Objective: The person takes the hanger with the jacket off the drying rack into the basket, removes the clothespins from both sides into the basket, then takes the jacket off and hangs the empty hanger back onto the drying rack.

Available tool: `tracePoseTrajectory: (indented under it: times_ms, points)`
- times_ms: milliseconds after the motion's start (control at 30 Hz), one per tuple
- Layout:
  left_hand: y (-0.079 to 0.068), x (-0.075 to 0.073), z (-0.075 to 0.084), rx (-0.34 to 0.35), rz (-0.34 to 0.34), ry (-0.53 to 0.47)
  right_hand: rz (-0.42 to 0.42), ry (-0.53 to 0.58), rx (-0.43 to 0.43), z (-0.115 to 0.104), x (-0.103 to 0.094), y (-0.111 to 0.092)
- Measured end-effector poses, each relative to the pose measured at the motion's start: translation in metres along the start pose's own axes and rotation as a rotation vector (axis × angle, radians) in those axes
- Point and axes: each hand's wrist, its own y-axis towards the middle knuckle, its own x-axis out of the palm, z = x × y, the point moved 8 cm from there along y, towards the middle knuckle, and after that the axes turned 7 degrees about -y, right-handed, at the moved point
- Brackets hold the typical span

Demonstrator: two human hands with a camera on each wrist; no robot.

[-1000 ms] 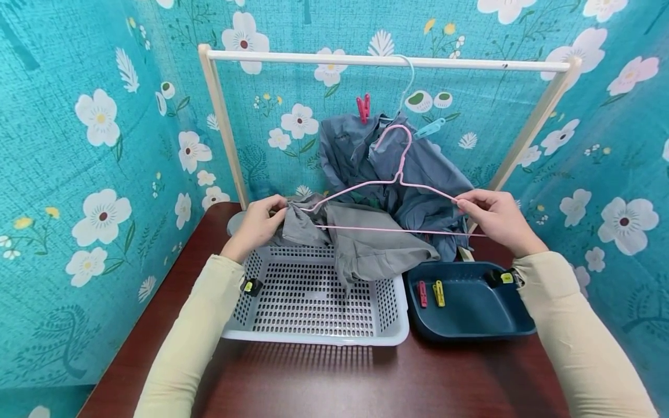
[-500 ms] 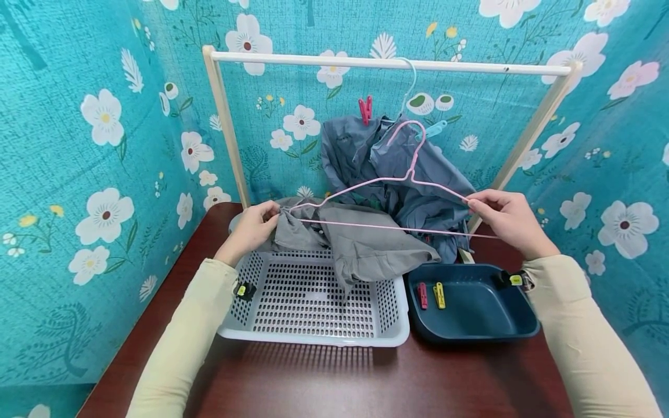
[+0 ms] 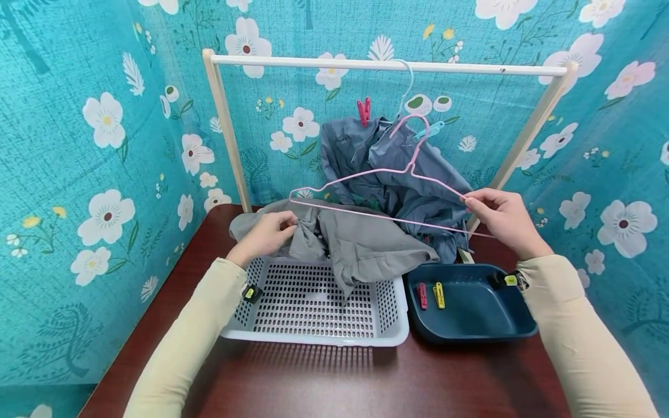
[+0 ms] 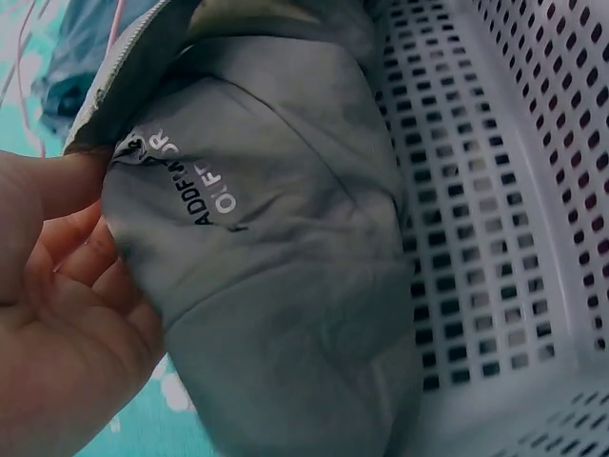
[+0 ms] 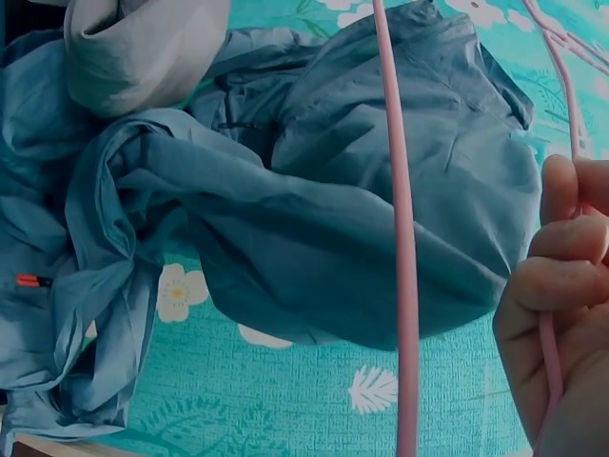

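My right hand (image 3: 504,219) grips a pink wire hanger (image 3: 366,173) by its right shoulder. The hanger's left end shows bare, above and apart from my left hand (image 3: 266,234). That hand pinches a grey zippered garment (image 3: 376,241) at a gathered edge, between thumb and fingers. In the left wrist view, white and dark lettering marks the garment's cloth (image 4: 276,190), and a zipper (image 4: 128,57) runs along its edge. The garment drapes over the back of a light grey perforated basket (image 3: 313,339). Curled fingers (image 5: 557,276) wrap the hanger in the right wrist view.
Behind, a blue-grey garment (image 3: 425,168) hangs from a light blue hanger (image 3: 410,81) on a rack with a white rail (image 3: 313,60). A red clothespin (image 3: 363,110) and a blue one (image 3: 428,130) are on it. A dark blue tub (image 3: 470,334) holds red and yellow clothespins.
The hanger's left end has come away from the grey cloth and risen. My left hand has moved slightly right and down, still pinching the garment. The right hand keeps nearly the same place.
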Motion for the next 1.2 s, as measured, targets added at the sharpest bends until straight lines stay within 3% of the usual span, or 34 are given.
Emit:
tracePoseTrajectory:
  times_ms: [433,633,767,867,1000,1100,1200]
  points:
    - [0.015,0.076,0.032,0.170,-0.322,0.140,-0.005,-0.001,-0.037,-0.020,0.018,0.007]
    - [0.013,0.113,0.027,0.142,-0.461,0.272,-0.030,0.040,-0.037,-0.022,0.026,0.007]
    - [0.010,0.130,0.020,0.123,-0.523,0.336,-0.040,0.051,-0.037,-0.023,0.031,0.007]
    - [0.009,0.135,0.016,0.107,-0.542,0.338,-0.040,0.045,-0.037,-0.023,0.032,0.007]
    - [0.008,0.131,0.017,0.093,-0.548,0.296,-0.041,0.039,-0.027,-0.023,0.033,0.007]
    - [0.009,0.118,0.023,0.101,-0.531,0.231,-0.042,0.038,-0.021,-0.024,0.034,0.008]
    - [0.011,0.095,0.031,0.133,-0.463,0.152,-0.038,0.039,-0.017,-0.024,0.033,0.008]
